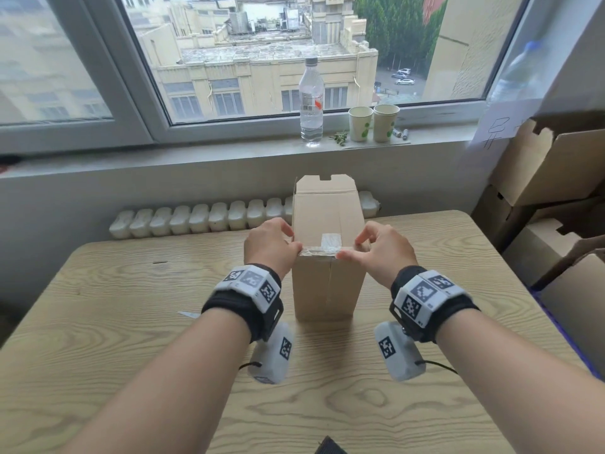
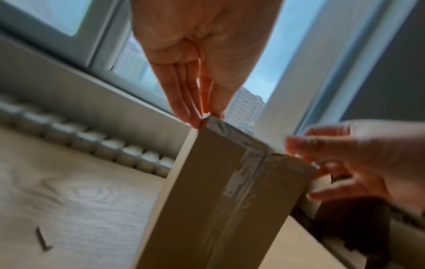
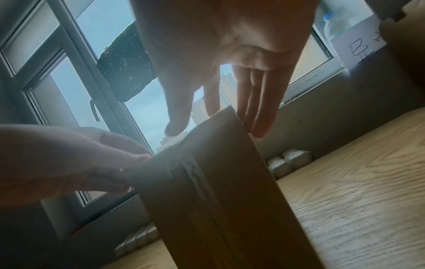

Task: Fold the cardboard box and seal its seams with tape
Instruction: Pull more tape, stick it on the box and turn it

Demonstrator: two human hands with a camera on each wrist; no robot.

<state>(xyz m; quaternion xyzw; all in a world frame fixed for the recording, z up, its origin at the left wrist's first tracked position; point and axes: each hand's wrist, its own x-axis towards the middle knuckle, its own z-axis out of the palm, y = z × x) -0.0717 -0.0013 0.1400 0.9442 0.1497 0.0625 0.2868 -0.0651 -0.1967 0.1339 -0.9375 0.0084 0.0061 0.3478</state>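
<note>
A tall brown cardboard box (image 1: 327, 290) stands on the wooden table (image 1: 131, 339), its far flap raised. Clear tape (image 1: 322, 250) runs along its near top edge and down the front seam (image 2: 241, 178). My left hand (image 1: 296, 240) is at the edge's left corner; the left wrist view shows its thumb and fingertips (image 2: 195, 120) pinching that taped corner. My right hand (image 1: 352, 247) is at the right corner. Its thumb lies along the taped edge, and its straight fingers (image 3: 257, 125) sit beside the box's right side (image 3: 230, 200).
On the windowsill stand a water bottle (image 1: 311, 99) and two paper cups (image 1: 373, 122). Stacked cardboard boxes (image 1: 556, 178) crowd the right. A radiator (image 1: 196, 217) runs behind the table. A small scrap (image 1: 188, 313) lies left of the box, and a dark screw-like thing (image 2: 42, 183) too.
</note>
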